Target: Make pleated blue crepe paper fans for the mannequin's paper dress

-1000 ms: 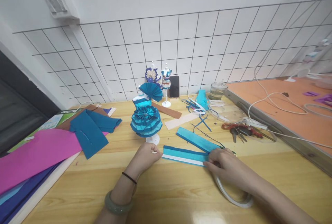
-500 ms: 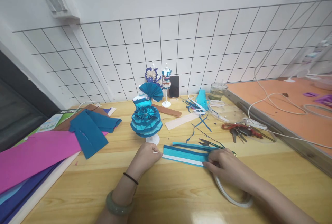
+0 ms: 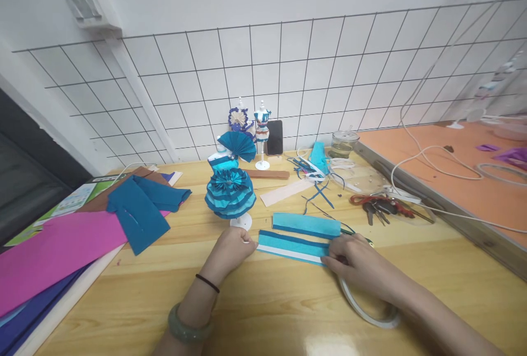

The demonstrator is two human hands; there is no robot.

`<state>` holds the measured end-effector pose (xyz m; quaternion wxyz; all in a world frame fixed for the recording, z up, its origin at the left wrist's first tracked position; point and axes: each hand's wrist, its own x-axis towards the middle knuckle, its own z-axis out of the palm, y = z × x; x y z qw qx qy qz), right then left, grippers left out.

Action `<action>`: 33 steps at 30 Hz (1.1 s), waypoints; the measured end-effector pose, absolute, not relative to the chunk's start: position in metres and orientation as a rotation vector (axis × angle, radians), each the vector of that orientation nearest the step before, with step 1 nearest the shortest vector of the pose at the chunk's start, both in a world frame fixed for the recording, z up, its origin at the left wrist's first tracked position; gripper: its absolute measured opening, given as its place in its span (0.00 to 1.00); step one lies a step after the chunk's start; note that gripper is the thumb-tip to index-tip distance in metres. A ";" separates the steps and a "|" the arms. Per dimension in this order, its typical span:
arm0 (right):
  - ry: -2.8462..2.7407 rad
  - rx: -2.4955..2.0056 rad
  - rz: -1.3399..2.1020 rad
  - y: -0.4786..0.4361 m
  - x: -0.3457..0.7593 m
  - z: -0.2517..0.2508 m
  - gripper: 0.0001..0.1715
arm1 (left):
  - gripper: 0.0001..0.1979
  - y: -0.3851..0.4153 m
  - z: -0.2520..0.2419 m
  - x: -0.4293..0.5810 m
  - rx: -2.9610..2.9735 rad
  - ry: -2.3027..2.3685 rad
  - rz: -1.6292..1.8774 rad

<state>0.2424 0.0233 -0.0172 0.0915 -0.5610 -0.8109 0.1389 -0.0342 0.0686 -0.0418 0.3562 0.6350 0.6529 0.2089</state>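
On the worktop (image 3: 263,312) the striped strip (image 3: 292,247) lies flat, long axis left to right, spanning both hands. The left hand (image 3: 233,249) pinches its left end. The right hand (image 3: 356,268), equally near, holds its right end under curled fingers. Just behind lies the plain strip (image 3: 307,225), now flat and parallel. A second ago it slanted away. Farther back stands the paper dress (image 3: 229,194).

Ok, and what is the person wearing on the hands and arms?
Both the left hand and the right hand are bare, with no gloves and no sleeves in view. The left wrist carries a thin black band, and further up that forearm a pale green, glossy bangle. Nothing shows on the right arm.
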 end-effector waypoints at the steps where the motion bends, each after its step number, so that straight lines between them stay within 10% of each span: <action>1: -2.407 -1.667 0.414 0.023 0.242 -0.017 0.20 | 0.11 0.069 -0.042 -0.034 1.636 1.694 0.540; 33: -2.548 -1.691 0.424 0.028 0.240 -0.007 0.18 | 0.09 0.067 -0.038 -0.028 1.716 1.785 0.491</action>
